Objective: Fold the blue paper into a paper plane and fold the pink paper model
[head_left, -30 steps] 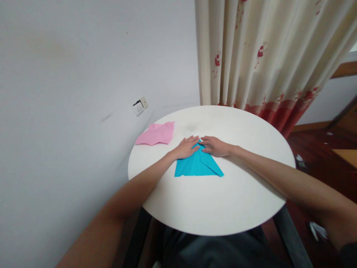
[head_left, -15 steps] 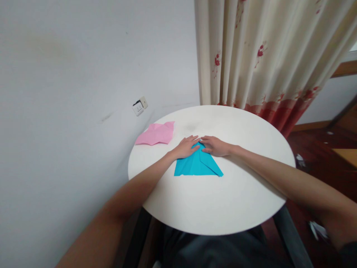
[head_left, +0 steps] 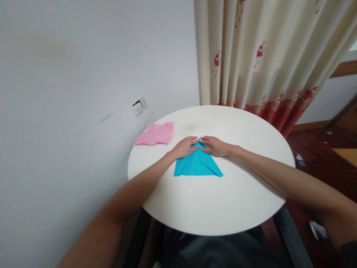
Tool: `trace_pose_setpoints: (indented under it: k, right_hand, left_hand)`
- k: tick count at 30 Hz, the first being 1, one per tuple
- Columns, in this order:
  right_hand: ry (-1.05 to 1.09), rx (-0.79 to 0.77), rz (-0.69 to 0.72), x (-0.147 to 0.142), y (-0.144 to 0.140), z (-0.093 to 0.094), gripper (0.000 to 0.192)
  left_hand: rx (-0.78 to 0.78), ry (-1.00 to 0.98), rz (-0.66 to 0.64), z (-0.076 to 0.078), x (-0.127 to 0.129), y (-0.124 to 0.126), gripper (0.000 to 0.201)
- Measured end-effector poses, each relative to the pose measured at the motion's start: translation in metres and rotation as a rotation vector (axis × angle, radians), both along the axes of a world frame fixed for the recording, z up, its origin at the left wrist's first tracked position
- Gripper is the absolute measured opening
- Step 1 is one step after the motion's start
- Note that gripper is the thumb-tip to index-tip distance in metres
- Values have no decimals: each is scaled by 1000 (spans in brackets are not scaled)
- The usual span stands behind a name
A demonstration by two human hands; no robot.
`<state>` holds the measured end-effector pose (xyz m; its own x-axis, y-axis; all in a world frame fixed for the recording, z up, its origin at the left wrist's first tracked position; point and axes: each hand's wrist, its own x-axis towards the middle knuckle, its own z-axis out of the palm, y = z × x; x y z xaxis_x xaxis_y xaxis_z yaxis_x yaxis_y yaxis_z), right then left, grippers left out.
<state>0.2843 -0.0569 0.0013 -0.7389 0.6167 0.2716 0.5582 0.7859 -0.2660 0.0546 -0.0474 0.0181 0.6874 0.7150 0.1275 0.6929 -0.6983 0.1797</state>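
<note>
A sheet of blue paper point(head_left: 192, 166), folded to a point at its far end, lies flat on the round white table point(head_left: 206, 208). One folded flap shows on its right side, with a slanting edge. My left hand point(head_left: 184, 147) covers the paper's upper left edge, its thumb on the sheet and its fingers bent toward the tip. On the other side, my right hand point(head_left: 214, 146) holds the upper right edge near the tip between thumb and fingers. Both hands' fingertips almost meet at the point, and the left edge under my left hand is hidden.
A creased pink sheet of paper point(head_left: 155, 134) lies at the table's far left. Beyond are a wall with a socket point(head_left: 137, 108) and a flowered curtain point(head_left: 251, 56). Paper scraps point(head_left: 318, 230) lie on the dark red floor to the right.
The fingers of my left hand have drawn in slightly near the paper's tip. The right hand and the blue paper look almost unmoved.
</note>
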Motion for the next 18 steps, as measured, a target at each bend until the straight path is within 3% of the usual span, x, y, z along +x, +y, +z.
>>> trace_pose_setpoints:
  k: [5, 10, 18]
  right_hand:
    - [5, -11, -9, 0, 2, -2, 53]
    - [-3, -13, -15, 0, 0, 0, 52]
    - [12, -29, -40, 0, -1, 1, 50]
  left_hand:
    - [58, 55, 11, 1, 0, -4, 45]
    - [106, 63, 121, 3, 0, -10, 45]
    - [43, 79, 287, 12, 0, -17, 47]
